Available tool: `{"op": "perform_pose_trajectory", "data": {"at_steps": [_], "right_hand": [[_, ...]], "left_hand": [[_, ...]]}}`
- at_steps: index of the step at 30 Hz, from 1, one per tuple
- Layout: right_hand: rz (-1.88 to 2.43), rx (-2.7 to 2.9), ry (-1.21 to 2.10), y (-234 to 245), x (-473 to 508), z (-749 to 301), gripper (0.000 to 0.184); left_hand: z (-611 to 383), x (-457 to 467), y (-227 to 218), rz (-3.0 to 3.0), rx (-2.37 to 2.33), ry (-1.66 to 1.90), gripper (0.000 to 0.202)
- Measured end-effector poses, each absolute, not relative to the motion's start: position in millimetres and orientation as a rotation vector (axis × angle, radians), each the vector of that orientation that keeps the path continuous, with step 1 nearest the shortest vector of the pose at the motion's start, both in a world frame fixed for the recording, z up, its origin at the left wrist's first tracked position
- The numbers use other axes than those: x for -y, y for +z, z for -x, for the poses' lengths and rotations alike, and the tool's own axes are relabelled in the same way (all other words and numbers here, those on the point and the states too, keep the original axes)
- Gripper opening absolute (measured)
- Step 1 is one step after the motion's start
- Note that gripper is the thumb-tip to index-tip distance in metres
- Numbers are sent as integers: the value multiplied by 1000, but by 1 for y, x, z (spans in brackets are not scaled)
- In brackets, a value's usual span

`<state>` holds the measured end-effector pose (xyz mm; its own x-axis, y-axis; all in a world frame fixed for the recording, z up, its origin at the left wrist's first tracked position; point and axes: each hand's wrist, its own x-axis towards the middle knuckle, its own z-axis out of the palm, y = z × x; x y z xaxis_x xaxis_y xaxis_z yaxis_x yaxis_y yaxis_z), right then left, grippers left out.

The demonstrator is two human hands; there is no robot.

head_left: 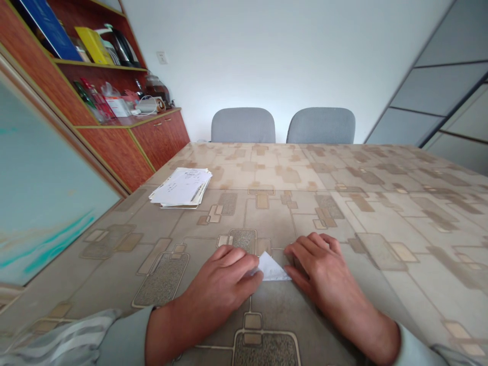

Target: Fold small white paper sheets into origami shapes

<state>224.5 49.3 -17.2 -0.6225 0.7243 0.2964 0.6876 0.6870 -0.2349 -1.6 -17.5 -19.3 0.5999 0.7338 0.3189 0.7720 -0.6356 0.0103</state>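
Observation:
A small white folded paper [271, 268], triangular in outline, lies on the patterned table between my two hands. My left hand [224, 282] is closed over its left end, with thumb and fingers pinching the edge and hiding that part. At the paper's right corner, my right hand [322, 272] grips with its thumb and bent fingers close together. The paper's peak points away from me, and its straight edge faces my body.
A stack of written-on paper sheets [182, 187] rests on the table [263, 170] at the left. Two grey chairs [243, 125] stand along the far edge. A wooden cabinet [162, 137] with bottles and a kettle is at the back left.

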Motion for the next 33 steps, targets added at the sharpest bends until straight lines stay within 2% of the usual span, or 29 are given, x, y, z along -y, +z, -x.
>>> {"op": "perform_pose_trajectory", "data": {"at_steps": [10, 13, 16, 18, 20, 23, 25, 28, 31, 33], "right_hand": [[840, 2692, -304, -15, -45, -223, 16], [765, 2728, -16, -4, -37, -227, 26], [541, 2828, 648, 9, -28, -230, 45], [438, 2761, 1002, 11, -26, -230, 53], [485, 2577, 1133, 9, -28, -228, 54], [670, 2284, 1048, 2, -34, -222, 47], [751, 2197, 982, -1, -35, -219, 37], [810, 2170, 935, -4, -33, -214, 18], [937, 2060, 833, -6, -31, -212, 8], [1006, 1968, 816, -9, -32, -211, 16]], "left_hand": [[-5, 17, -17, 2672, 1214, -265, 4], [-3, 13, -17, 2619, 1205, -276, 12], [4, 9, -15, 2621, 1224, -301, 13], [9, 7, -11, 2656, 1347, -447, 14], [10, 6, -7, 2677, 1584, -754, 16], [1, 7, -3, 2603, 1947, -1279, 18], [-9, 8, -3, 2549, 2097, -1505, 17], [-24, 11, -7, 2520, 2161, -1658, 18], [-33, 12, -11, 2523, 2133, -1700, 16], [-35, 13, -12, 2552, 2148, -1725, 16]]}}
